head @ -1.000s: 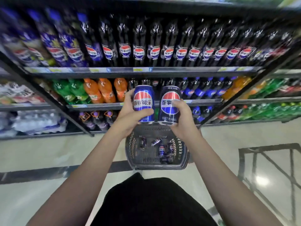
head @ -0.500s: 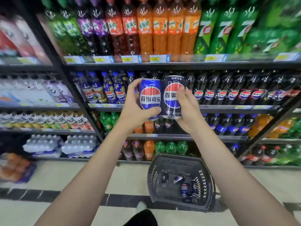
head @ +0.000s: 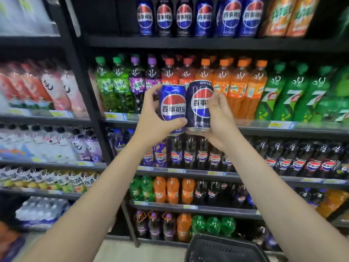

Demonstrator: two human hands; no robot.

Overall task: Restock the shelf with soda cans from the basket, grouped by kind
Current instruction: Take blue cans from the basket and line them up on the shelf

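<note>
At frame centre, the left hand (head: 151, 120) grips a blue can (head: 172, 108) and the right hand (head: 220, 118) a dark can (head: 200, 104); lift each upright to its matching row on the top shelf (head: 188, 43), labels forward.

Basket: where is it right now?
Head view, bottom edge, right of centre: the basket sits low on the floor in front of the lowest shelf of bottles, below the right forearm. Only its rim shows.
</note>
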